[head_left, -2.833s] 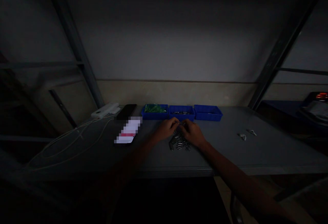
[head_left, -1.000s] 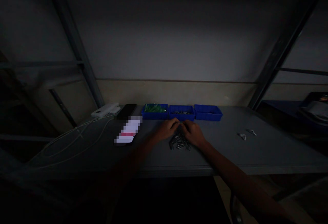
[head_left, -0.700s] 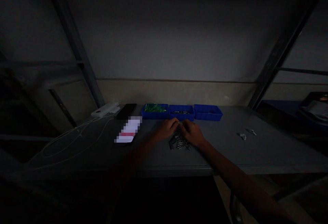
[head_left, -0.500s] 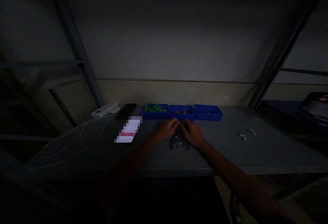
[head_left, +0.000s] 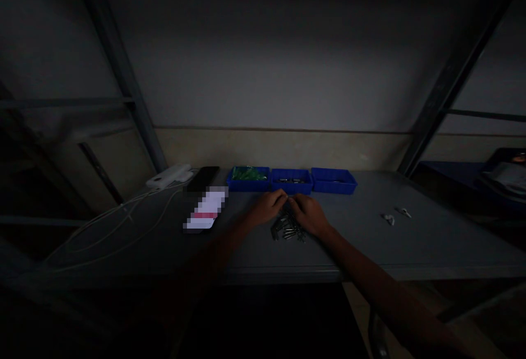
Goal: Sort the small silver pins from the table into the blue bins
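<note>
My left hand (head_left: 268, 206) and my right hand (head_left: 308, 214) meet just above a pile of small dark metal pieces (head_left: 289, 229) on the grey table. Fingers of both hands are pinched together, fingertips nearly touching; what lies between them is too small and dim to make out. Behind the hands stand three blue bins in a row. Green pieces in clear plastic fill the left bin (head_left: 249, 186). Small shiny metal parts lie in the middle bin (head_left: 291, 187). A few dark bits show in the right bin (head_left: 333, 187).
A phone with a lit screen (head_left: 207, 211) lies at the left, near a dark flat object (head_left: 204, 177) and a white power strip (head_left: 170, 176) with trailing cables. Two small pale items (head_left: 388, 219) rest at the right. Metal shelf posts (head_left: 427, 112) rise at both sides.
The fingers of my right hand have shifted slightly, drawing in close to the left fingertips. The pile and the bins stay as they were.
</note>
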`<state>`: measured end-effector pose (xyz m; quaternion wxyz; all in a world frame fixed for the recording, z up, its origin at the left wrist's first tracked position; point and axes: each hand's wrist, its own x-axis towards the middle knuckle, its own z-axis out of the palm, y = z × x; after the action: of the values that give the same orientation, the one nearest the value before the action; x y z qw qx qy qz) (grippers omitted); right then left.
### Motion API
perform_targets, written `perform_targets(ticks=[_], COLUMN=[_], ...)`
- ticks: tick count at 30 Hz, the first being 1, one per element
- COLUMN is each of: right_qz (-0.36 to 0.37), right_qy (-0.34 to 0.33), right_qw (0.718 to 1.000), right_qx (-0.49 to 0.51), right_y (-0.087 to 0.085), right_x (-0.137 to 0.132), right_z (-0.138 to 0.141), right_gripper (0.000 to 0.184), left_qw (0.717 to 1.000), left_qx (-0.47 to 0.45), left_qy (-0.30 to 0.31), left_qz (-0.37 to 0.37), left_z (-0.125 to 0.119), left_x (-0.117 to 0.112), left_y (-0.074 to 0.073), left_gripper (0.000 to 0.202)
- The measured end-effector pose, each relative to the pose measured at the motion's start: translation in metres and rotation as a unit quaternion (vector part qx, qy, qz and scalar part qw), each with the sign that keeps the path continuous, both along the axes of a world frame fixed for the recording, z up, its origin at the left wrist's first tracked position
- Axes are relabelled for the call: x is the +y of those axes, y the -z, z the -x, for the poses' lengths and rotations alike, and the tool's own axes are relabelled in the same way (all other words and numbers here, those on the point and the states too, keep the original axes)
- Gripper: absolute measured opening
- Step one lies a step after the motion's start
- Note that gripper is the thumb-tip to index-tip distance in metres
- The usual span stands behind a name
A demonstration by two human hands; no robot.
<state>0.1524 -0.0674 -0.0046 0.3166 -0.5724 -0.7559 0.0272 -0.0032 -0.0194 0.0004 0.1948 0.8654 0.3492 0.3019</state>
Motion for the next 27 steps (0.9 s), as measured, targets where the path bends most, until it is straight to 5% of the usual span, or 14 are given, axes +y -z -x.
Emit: perform_targets(ticks=[27], right_qz=[-0.015], right_qy=[0.000], right_qw=[0.999], right_qx=[0.031], right_y=[0.0024], right_x=[0.0007], right_z=[-0.0011], right_gripper=[0.022], left_qw=[1.000], left_qx=[-0.008], left_qy=[-0.001], left_qz=[0.000], left_z=[-0.0004], left_x=[-0.0026], left_y=[-0.0031], left_gripper=[0.023])
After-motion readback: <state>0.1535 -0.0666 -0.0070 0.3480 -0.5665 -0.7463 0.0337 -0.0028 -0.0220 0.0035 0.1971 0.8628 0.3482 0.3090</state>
